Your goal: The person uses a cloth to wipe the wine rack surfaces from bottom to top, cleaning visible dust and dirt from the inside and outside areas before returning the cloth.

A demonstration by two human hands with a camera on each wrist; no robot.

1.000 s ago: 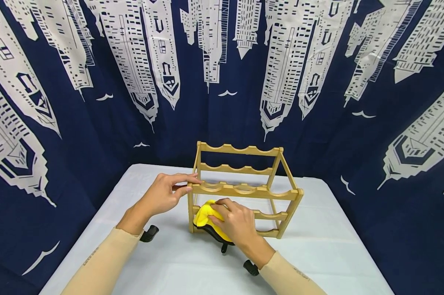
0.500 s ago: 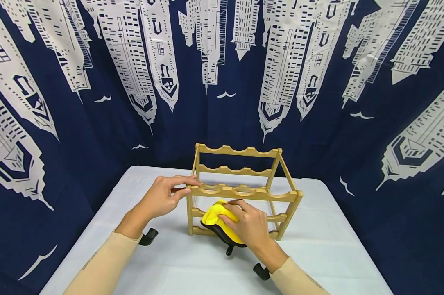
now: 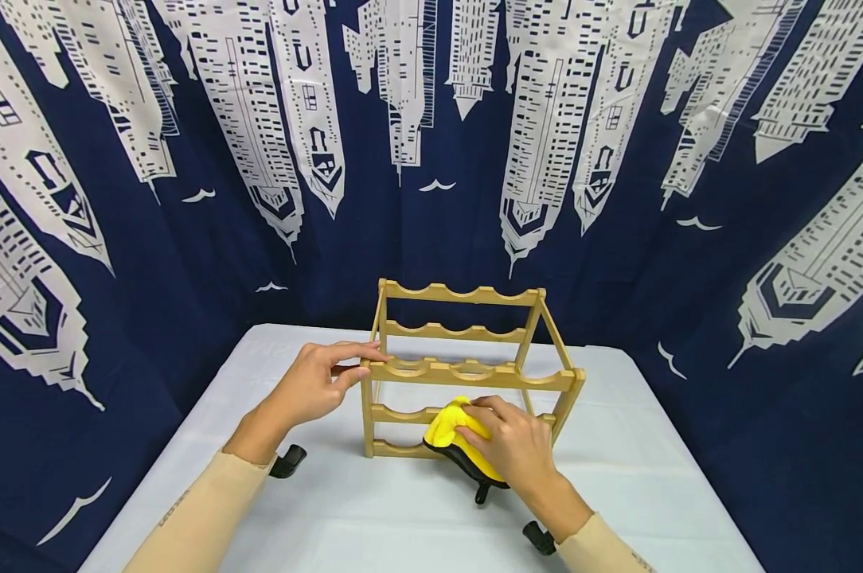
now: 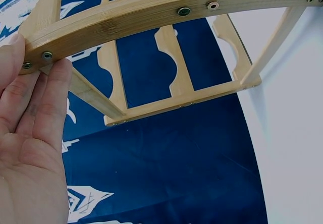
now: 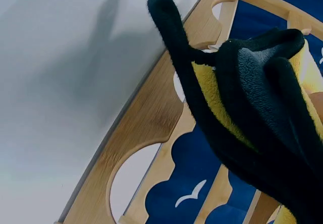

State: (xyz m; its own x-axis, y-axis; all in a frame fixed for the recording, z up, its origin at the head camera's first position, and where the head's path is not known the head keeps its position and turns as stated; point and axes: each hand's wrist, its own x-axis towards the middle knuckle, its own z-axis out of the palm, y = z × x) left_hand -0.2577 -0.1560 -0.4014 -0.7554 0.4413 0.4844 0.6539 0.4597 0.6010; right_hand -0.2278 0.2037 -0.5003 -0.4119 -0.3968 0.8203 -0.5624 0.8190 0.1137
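A light wooden wine rack (image 3: 435, 372) with scalloped rails stands on the table. My left hand (image 3: 320, 386) grips its front upper left corner; in the left wrist view, thumb and fingers of the left hand (image 4: 33, 133) lie on either side of the wooden bar (image 4: 126, 24). My right hand (image 3: 513, 446) pinches a bunched yellow microfiber cloth (image 3: 451, 426) with black edging and a hanging loop, at the rack's lower front rails. In the right wrist view the cloth (image 5: 242, 98) covers part of the scalloped rail (image 5: 146, 113) and hides most of the hand.
A white-covered table (image 3: 374, 517) carries the rack. Behind and at both sides hangs a dark blue curtain (image 3: 403, 239) with white skyline prints. Black mounts (image 3: 288, 461) stick out at both wrists.
My right hand has slid to the right along the rack's lower front with the cloth. The left hand keeps its hold on the corner, and the rack stays in place.
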